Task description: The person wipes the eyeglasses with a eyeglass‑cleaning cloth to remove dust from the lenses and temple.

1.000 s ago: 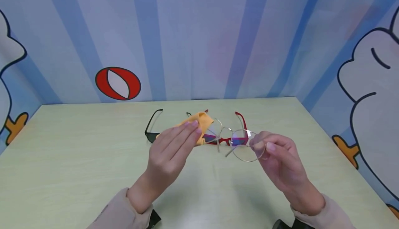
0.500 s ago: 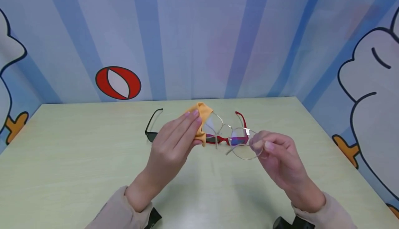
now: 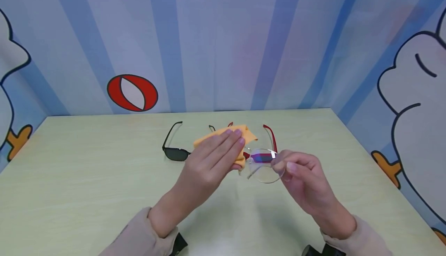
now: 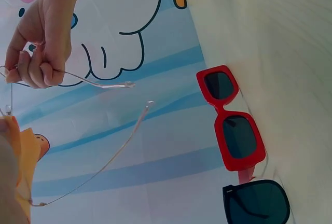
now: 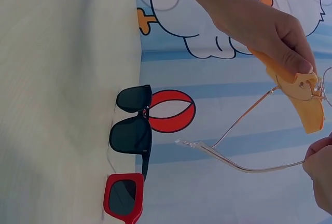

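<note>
Thin wire-framed eyeglasses (image 3: 267,182) with clear lenses are held up above the table. My right hand (image 3: 306,182) pinches them by one end, near a hinge, between thumb and fingers. An orange cloth (image 3: 250,135) is folded round the other lens, and my left hand (image 3: 209,167) grips that lens through it, fingers flat on the front and thumb behind. The covered lens is hidden in the head view. In the right wrist view the thumb presses the cloth (image 5: 308,112) to the lens, and both temples (image 5: 244,168) stick out unfolded.
Black sunglasses (image 3: 175,154) stand on the pale table (image 3: 104,178) behind my left hand. Red-framed sunglasses (image 3: 275,136) stand beside them, partly hidden by the held glasses and cloth. A blue striped backdrop (image 3: 216,54) rises at the table's far edge.
My left hand and the cloth went up slightly, then moved right and down over the lens, covering more of it. The right hand with the eyeglasses has shifted slightly left.
</note>
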The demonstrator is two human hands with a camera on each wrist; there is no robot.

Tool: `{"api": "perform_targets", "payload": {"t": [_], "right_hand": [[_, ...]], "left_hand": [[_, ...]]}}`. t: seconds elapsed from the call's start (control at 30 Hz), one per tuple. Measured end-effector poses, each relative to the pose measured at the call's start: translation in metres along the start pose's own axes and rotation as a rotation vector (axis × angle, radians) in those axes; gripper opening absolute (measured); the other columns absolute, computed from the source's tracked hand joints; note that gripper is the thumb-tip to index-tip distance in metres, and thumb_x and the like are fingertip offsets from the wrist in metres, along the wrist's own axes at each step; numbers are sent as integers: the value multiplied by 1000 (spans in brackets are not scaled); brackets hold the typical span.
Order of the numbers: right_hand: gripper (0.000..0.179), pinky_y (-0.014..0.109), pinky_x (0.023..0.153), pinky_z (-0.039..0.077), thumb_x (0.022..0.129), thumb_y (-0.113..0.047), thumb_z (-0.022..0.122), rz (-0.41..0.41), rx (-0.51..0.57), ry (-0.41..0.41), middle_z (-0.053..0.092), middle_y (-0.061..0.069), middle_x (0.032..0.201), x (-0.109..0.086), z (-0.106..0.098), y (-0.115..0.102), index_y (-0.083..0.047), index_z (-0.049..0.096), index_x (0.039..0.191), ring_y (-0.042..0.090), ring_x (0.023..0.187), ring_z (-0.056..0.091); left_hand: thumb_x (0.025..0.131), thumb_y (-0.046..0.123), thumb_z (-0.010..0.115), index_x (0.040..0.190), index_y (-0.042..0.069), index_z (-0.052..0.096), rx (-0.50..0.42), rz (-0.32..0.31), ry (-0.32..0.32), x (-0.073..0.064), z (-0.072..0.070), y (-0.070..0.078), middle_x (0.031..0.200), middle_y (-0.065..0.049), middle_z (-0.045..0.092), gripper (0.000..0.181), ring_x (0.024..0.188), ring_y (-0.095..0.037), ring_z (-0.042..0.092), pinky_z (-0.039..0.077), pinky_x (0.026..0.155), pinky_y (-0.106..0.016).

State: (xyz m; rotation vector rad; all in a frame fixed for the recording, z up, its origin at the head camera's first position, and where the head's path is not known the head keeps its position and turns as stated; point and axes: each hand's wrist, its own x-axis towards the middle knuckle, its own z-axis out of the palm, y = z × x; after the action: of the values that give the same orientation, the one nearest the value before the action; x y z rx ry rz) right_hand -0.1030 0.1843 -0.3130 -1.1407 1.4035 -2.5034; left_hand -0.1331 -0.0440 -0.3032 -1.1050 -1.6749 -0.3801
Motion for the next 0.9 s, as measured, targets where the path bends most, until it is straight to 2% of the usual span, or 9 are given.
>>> {"api": "perform_targets", "payload": {"t": [0.2, 0.43, 0.57, 0.63, 0.77, 0.9], "right_hand": [[41, 27, 83, 41, 93, 7, 31, -31, 7, -11, 65, 3, 92, -1, 0, -4, -1, 71, 101, 15, 87, 50], [41, 30, 78, 35, 94, 6, 30, -54, 0, -27, 62, 2, 84, 0, -2, -12, 1, 70, 101, 20, 78, 41], [41, 31, 76, 35, 94, 6, 30, -57, 21, -58, 60, 3, 83, 1, -1, -11, 2, 69, 102, 22, 79, 38], [40, 32, 72, 32, 94, 6, 30, -48, 35, -73, 55, 4, 80, 1, -1, -9, 2, 69, 103, 22, 79, 38], [40, 31, 71, 31, 94, 6, 30, -18, 64, -92, 42, 7, 77, 0, -2, -7, 2, 69, 103, 21, 81, 39], [40, 27, 79, 40, 95, 7, 29, -9, 88, -114, 53, 5, 82, -1, -5, -6, 3, 68, 105, 18, 87, 46]], "left_hand": [[94, 18, 55, 109, -3, 66, 17, 64, 96, -3, -4, -1, 111, -15, 66, 29, 105, -24, 62, 48, 92, -33], [92, 17, 57, 106, -5, 67, 20, 40, 163, -7, -8, -10, 106, -16, 67, 28, 99, -25, 65, 50, 87, -33], [92, 19, 58, 104, -5, 67, 32, 55, 205, -5, -7, -11, 105, -16, 67, 29, 97, -25, 65, 51, 86, -34], [92, 19, 58, 104, -5, 67, 39, 81, 210, -4, -6, -11, 105, -16, 67, 29, 98, -25, 65, 51, 86, -34], [92, 17, 58, 106, -5, 67, 67, 154, 177, -4, -5, -12, 107, -16, 67, 27, 100, -25, 64, 50, 89, -34], [91, 8, 59, 107, -3, 67, 122, 218, 147, -8, -7, -15, 108, -16, 66, 21, 102, -24, 63, 50, 88, -34]]}}
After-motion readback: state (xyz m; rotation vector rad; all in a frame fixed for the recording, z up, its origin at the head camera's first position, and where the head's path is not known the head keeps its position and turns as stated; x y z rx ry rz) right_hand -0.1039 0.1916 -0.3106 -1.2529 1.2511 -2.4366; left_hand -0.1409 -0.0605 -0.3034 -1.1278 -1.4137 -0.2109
